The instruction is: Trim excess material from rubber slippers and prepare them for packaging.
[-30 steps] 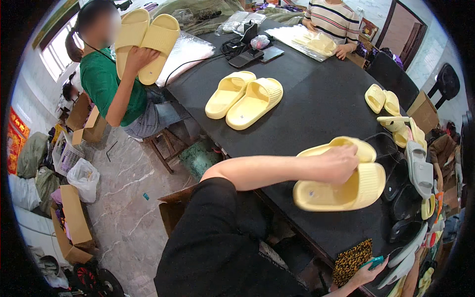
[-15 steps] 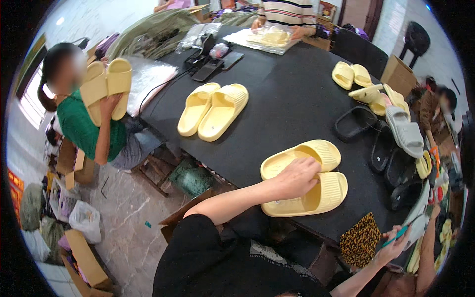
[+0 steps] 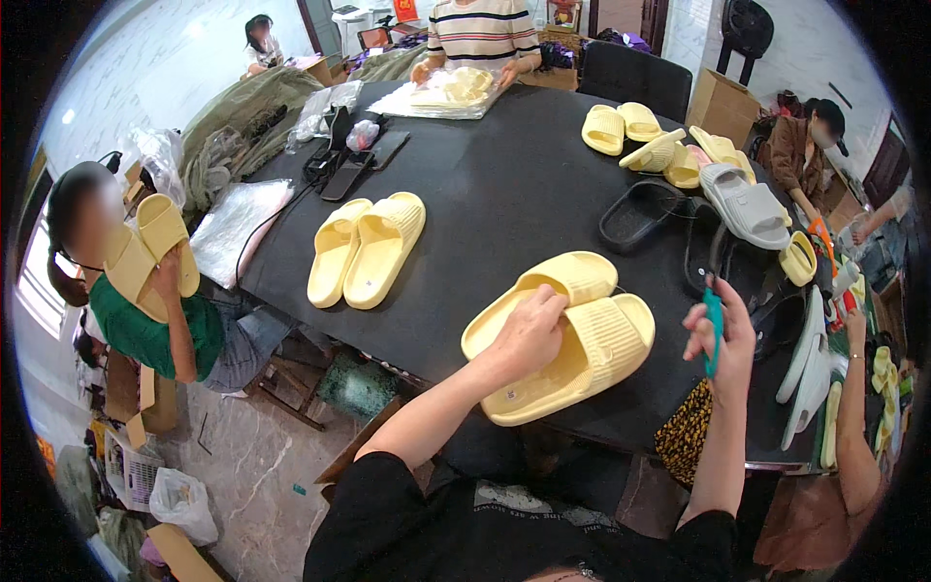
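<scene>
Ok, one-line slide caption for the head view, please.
Left hand gripping a pair of yellow slippers at a black table, right hand holding a teal-handled tool beside them.

Shows, at upper left, a crumpled olive-green heap of sheeting [image 3: 247,121], with a flat stack of clear plastic bags [image 3: 228,231] lower down. Includes, right of that stack, a flat black rectangular device [image 3: 347,178]. Has, at upper right, a broad black chair back [image 3: 635,82] and an upright brown cardboard box [image 3: 722,110]. Takes in, at lower left, a white lattice-sided plastic basket [image 3: 142,477] beside a bulging white translucent bag [image 3: 184,504].
</scene>
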### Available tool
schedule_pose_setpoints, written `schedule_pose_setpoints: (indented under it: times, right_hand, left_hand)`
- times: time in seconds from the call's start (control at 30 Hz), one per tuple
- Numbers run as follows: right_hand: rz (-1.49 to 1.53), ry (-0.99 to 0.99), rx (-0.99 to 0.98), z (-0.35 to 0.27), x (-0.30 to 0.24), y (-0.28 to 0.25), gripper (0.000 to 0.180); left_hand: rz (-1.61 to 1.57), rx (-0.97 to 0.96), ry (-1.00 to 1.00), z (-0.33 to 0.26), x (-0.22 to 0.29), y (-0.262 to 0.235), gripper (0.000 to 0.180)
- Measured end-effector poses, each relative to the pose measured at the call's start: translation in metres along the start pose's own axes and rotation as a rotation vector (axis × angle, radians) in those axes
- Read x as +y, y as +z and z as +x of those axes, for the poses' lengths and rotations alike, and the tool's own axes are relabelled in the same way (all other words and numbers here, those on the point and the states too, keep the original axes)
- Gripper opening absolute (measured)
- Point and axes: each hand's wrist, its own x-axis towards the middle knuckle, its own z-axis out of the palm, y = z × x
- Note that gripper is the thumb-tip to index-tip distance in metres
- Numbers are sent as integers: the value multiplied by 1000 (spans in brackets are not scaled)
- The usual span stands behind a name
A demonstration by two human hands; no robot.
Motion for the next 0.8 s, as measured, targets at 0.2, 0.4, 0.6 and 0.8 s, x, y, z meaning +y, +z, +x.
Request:
schedule_pose_setpoints:
  times: [0.2, 0.4, 0.6, 0.8]
  right_hand:
    - [112, 94, -170, 25, 19, 15, 52]
    - [202, 284, -348, 28, 40, 9, 60]
    - [-18, 149, -445, 35, 53, -3, 65]
    - [-203, 168, -603, 28, 47, -9, 60]
  left_hand:
    - [139, 54, -49, -14, 18, -6, 17]
    - [146, 45, -71, -20, 5, 12, 14]
    - [203, 29, -54, -12, 5, 12, 15]
    - [393, 217, -9, -9, 17, 0, 19]
